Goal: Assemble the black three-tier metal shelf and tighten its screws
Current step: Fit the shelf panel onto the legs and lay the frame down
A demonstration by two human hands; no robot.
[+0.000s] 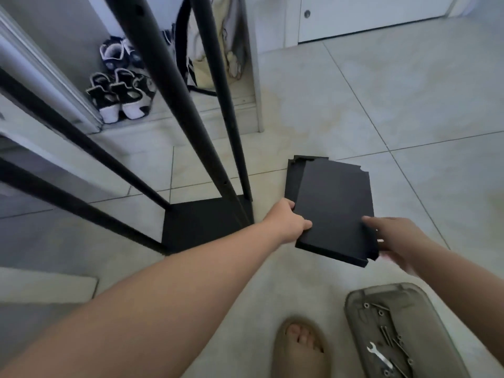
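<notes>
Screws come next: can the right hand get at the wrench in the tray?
Probably not yet: the right hand holds the shelf panel. Otherwise the wrench lies uncovered in the tray nearby.

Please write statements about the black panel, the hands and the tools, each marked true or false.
1. The left hand and the right hand both grip the flat black metal shelf panel. True.
2. The small silver wrench lies on bare floor tiles. False: it lies in the grey-green plastic tray.
3. A second black panel lies on the floor, partly under the gripped one. True.
4. The black-and-white sneakers stand beside the tray. False: they stand far left, behind the black poles.
</notes>
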